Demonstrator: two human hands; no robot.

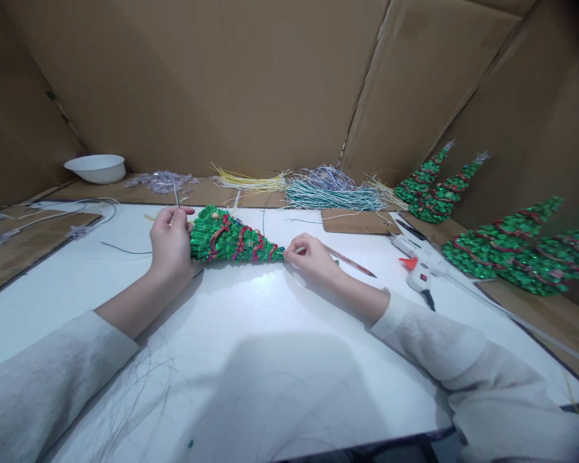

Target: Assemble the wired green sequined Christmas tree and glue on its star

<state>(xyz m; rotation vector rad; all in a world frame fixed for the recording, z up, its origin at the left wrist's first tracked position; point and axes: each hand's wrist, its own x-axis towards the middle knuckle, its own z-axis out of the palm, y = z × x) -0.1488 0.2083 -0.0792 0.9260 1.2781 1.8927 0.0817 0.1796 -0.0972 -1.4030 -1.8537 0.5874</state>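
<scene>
I see left hand (pixel 170 242) clamped on tree (pixel 231 243) base, right hand (pixel 312 256) pinching tip with pencil (pixel 350 262); keep tree flat, steady.

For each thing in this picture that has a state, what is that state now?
Green cone tree: lying on its side on the white table, held at both ends.
Left hand: closed on the tree's wide base.
Right hand: pinching the tree's tip, holding a pencil.
Glue gun: lying down, untouched.
White bowl: upright.
Finished trees: leaning at the right.
</scene>
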